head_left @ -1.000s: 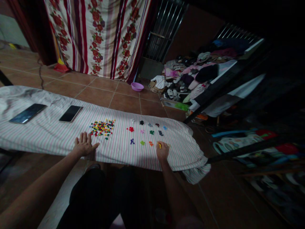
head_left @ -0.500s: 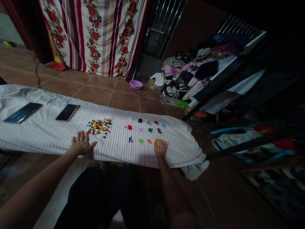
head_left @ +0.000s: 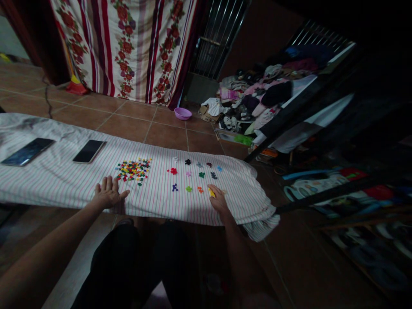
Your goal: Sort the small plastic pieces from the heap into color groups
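Observation:
My left hand (head_left: pixel 109 195) lies flat with fingers spread on the striped cloth, just below a mixed heap of small coloured pieces (head_left: pixel 133 170) and touching none of it that I can see. At the right end of the small sorted piles, my right hand (head_left: pixel 219 201) curls around yellow pieces (head_left: pixel 211 192), which show between the fingers and thumb. Left of it sit an orange pile (head_left: pixel 200 189), a lime green pile (head_left: pixel 188 189) and a purple pile (head_left: pixel 174 187). Farther back are a red pile (head_left: pixel 173 171), a dark green pile (head_left: pixel 201 175) and a black pile (head_left: pixel 187 162).
Two phones, a nearer-to-centre one (head_left: pixel 89 151) and a far-left one (head_left: pixel 28 151), rest on the striped cloth (head_left: pixel 154 206). A purple basin (head_left: pixel 183 113) stands on the tiled floor. Clothes (head_left: pixel 251 98) are heaped behind. A dark bar (head_left: pixel 322 197) runs at the right.
My right hand has tilted and its fingers have stretched a little, showing more of the yellow pieces. My left hand has stayed in place. The whole view has shifted slightly.

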The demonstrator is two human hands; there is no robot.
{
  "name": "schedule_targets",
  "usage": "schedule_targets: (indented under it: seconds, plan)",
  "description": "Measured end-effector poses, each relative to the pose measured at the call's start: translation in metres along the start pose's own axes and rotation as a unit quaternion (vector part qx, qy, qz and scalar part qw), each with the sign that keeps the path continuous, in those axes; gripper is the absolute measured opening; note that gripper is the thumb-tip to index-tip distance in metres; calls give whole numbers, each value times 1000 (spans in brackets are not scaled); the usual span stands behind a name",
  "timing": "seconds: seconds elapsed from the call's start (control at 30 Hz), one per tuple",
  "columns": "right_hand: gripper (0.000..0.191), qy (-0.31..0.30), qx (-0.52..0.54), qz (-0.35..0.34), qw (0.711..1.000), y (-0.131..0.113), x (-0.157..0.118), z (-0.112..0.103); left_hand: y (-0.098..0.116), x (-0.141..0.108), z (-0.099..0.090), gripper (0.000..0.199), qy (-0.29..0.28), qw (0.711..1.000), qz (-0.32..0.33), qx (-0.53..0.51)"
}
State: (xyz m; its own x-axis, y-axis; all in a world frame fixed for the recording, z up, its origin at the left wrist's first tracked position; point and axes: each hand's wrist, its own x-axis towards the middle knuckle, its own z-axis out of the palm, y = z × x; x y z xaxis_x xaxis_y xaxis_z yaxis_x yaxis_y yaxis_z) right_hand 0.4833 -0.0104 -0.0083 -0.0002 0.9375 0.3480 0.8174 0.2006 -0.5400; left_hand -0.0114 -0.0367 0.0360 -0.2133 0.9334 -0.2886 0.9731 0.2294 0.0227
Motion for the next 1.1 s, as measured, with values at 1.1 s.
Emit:
schedule_targets:
  seconds: [1.1]
  plan:
    - [41, 47, 57, 55, 996, 6, -17, -13, 3, -1, -4, 95, -22, 1000, -8, 4]
